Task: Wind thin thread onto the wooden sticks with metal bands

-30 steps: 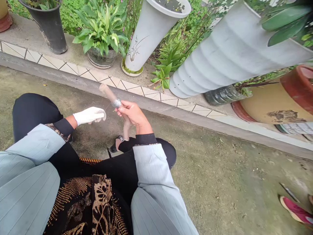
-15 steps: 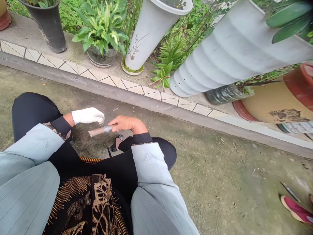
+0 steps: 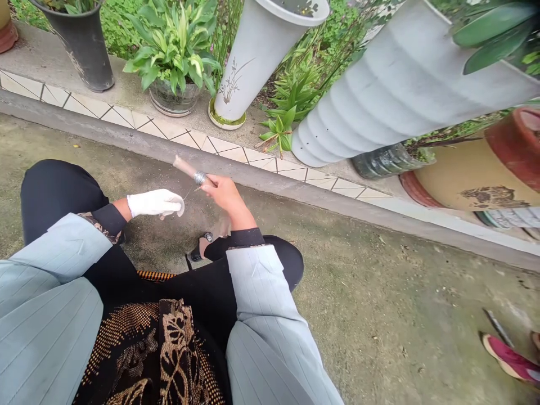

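Note:
My right hand [image 3: 226, 195], bare, is closed round one end of a light brown stick [image 3: 186, 167]. Its other end points up and to the left, towards the curb. Silvery wire [image 3: 199, 178] is wound in a tight band round the stick, just beyond my fingers. From this band a thin strand runs down to my left hand [image 3: 155, 203], which wears a white glove. The gloved fingers are closed on the strand, below and left of the stick. Both hands are above the concrete ground, between my bent knees.
A tiled curb [image 3: 169, 128] crosses in front of me. On it stand a dark pot [image 3: 86, 48], a leafy plant [image 3: 177, 48], a tall white planter [image 3: 251, 56], a ribbed grey planter [image 3: 379, 95] and a tan pot [image 3: 468, 174]. At the lower right is another person's pink shoe [image 3: 504, 355].
My right hand has swung the stick's free end upwards, away from me. My left hand has shifted slightly right, and the strand between the hands now shows longer.

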`<state>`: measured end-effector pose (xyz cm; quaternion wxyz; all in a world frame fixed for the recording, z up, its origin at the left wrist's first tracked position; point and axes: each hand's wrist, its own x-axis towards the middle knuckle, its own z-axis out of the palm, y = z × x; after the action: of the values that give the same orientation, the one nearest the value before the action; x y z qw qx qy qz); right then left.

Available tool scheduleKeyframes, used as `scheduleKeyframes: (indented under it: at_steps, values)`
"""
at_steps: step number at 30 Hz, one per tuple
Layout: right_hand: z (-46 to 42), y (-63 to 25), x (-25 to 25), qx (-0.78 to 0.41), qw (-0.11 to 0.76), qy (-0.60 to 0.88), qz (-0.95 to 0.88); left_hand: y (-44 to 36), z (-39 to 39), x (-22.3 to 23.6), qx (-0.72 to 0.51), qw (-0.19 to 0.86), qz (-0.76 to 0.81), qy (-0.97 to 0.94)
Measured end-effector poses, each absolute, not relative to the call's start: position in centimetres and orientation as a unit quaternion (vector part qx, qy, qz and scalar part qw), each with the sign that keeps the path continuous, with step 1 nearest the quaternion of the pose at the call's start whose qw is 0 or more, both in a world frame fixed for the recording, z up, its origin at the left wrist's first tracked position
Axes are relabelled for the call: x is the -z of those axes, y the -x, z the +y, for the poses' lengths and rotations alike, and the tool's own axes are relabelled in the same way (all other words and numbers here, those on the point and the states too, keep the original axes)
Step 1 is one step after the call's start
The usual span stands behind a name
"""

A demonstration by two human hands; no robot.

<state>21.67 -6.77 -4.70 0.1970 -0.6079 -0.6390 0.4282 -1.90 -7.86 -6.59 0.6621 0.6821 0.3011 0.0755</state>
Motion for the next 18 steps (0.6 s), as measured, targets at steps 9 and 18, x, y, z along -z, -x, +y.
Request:
scheduleKeyframes:
  at_steps: [9,18]
  values:
    - [-7.6,-21.4,4.2,-0.529,-0.156,0.389,-0.738,2.7,-7.1,6.3,-0.051,0.552,0.317,-0.770]
    - [-7.0,-21.9,3.7,-0.596,0.343,0.471,-0.552,2.0,-7.8,8.0,-0.100,0.679,0.316,-0.655]
